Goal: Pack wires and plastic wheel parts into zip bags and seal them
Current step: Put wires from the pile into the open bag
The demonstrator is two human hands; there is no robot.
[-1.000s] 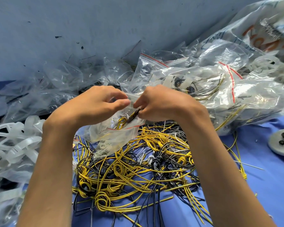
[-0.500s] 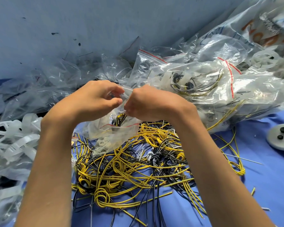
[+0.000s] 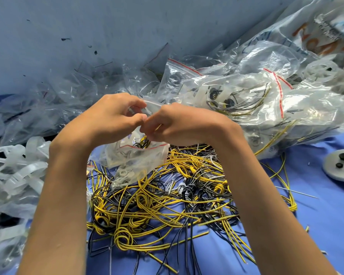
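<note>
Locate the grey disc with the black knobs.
Head view, far right edge: the grey disc lies on the blue cloth, right of the wire pile.

Both hands, left hand [image 3: 107,118] and right hand [image 3: 179,124], pinch a zip bag [image 3: 135,157] above wires [image 3: 167,205].

I count one left hand [image 3: 107,120], one right hand [image 3: 179,126], one held bag [image 3: 135,157], one disc [image 3: 333,172], three black knobs [image 3: 342,156] (wires [image 3: 167,205] uncountable).
</note>
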